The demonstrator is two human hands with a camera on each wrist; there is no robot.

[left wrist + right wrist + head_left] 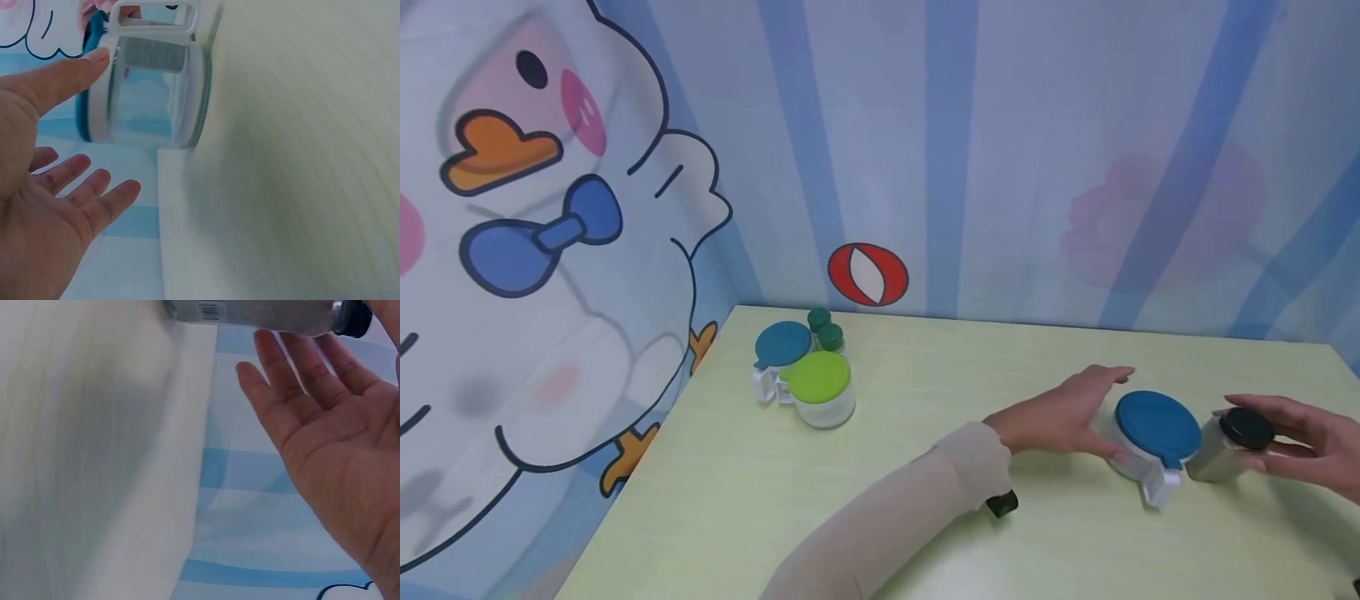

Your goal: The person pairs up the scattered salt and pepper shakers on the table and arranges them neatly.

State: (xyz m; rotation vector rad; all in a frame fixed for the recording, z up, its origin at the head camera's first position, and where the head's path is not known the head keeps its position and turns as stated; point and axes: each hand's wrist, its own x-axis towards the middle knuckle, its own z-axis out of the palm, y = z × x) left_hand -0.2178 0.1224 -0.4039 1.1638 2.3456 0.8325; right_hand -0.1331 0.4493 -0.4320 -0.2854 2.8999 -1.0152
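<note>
A clear seasoning jar with a blue lid [1157, 427] and white handle stands on the right of the table; the left wrist view shows the same jar [147, 94]. My left hand [1067, 415] is spread at its left side, the thumb [75, 78] by the lid and the other fingers apart from the jar. Just right of it stands a greyish bottle [1216, 452] with a black cap, its barcode label visible on the bottle [250, 314] in the right wrist view. My right hand [1311, 442] is around the cap end, fingers extended and loosely spread beside the bottle.
At the table's back left stand a jar with a green lid [820, 379], a jar with a blue lid [783, 344] and two small bottles with green caps [831, 337]. A cartoon-printed backdrop [880, 150] rises behind the pale table [715, 500].
</note>
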